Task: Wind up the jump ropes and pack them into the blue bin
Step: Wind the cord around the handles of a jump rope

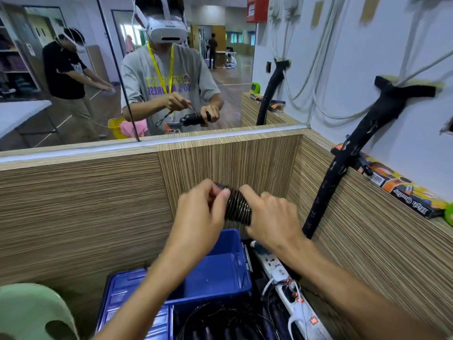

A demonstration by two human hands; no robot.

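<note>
A black jump rope (237,205), wound in tight coils around its handles, is held up in front of the wooden wall. My left hand (201,217) pinches its left end with thumb and fingers. My right hand (272,217) grips the right end of the bundle, covering it. Below my hands stands the blue bin (220,273), its inside mostly hidden by my left forearm. Its blue lid (122,298) lies to the left. More loose black jump ropes (228,322) lie in a tangle at the bottom centre.
A white power strip (289,285) with plugged cables lies right of the bin. A black wrapped pole (326,187) leans in the corner. A green plastic chair (31,312) is at bottom left. A mirror above the wooden wall reflects me and another person.
</note>
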